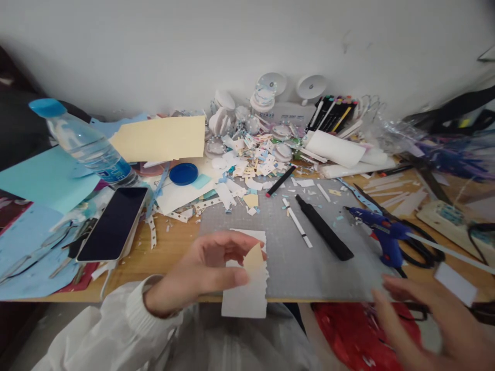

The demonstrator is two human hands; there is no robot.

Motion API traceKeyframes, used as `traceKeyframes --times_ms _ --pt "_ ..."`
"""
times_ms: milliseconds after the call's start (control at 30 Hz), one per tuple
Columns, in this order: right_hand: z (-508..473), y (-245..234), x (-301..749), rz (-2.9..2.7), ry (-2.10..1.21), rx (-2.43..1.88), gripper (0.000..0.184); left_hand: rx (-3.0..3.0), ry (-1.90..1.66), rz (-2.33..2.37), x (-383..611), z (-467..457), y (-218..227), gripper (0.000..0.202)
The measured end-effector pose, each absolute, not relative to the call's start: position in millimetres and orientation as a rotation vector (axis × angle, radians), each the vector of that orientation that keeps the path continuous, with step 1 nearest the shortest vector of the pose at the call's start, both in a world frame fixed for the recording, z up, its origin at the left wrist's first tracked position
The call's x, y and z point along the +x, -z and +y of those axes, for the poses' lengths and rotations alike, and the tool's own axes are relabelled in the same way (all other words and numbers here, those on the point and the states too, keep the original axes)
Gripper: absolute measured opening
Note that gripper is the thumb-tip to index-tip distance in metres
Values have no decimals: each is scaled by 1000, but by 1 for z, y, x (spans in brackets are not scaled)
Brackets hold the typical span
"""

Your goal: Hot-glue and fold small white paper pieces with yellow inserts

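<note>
Left hand (201,270) at six o'clock, fingers pinching a cream scrap (253,257) against a jagged white paper strip (247,296) over the grey mat (328,268); right hand (421,319) at four o'clock, blurred, fingers released and spread; blue glue gun (382,232) at its twelve o'clock on the desk (170,247).

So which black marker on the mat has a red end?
The thin marker farther back, by the paper scraps; the thick marker is black throughout.

Illumination: even, diffuse, soft shadows only. Right hand (429,319) motion-blurred; frame edges bend and smear — wide-angle distortion.
</note>
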State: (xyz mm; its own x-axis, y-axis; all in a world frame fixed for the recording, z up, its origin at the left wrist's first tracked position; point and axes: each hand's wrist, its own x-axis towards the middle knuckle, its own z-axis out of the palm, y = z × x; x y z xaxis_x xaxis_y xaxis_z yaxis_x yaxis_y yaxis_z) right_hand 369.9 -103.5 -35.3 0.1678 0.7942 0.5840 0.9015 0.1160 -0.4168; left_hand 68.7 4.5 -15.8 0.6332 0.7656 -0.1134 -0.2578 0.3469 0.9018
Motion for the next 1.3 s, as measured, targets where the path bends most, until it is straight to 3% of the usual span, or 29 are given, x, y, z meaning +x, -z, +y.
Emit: traceKeyframes --times_ms 267,533,700,833,1067,1300 --pt "-58 10 275 -2198 314 -1146 37 1462 -669 1056 76 0 14 33" --pt "-35 15 263 -2281 305 -1102 18 1645 -724 1260 80 -1 18 31" --pt "-28 19 268 -2249 257 -1169 16 1744 -749 1259 80 2 24 31" --pt "-18 34 283 -2061 25 -1245 19 2037 -831 1219 66 -2 37 32" --pt "1 77 286 -1680 -778 -1270 17 2567 -657 1059 46 -17 74 34" --pt "6 87 274 -1766 -836 -1353 22 2599 -705 1108 50 -15 82 26"
